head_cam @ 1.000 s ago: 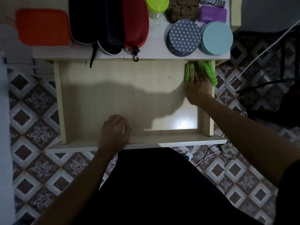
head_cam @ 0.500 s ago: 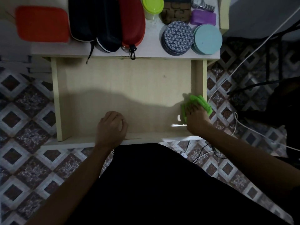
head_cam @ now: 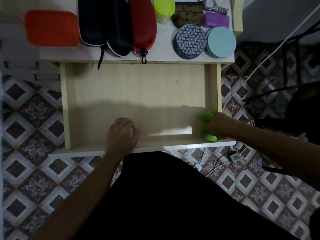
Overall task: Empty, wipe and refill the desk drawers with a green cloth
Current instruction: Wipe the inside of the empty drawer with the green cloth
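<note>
Both hands were curled: the right hand (head_cam: 214,125) gripped the green cloth (head_cam: 207,126), now dragged into the drawer (head_cam: 138,94)'s near right corner, while the left hand (head_cam: 122,134) stayed on its front edge.

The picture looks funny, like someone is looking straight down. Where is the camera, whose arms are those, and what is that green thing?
The camera sits on a person's head and looks down, so you see their own two arms. In front of them is a pulled-out desk drawer, emptied out. The right hand grips a green cloth in the drawer's near right corner, to wipe it. The left hand rests curled on the drawer's front edge. The things now lie on the desk top: an orange box, black cases, a red case, two round tins, a purple box and a watch.
</note>
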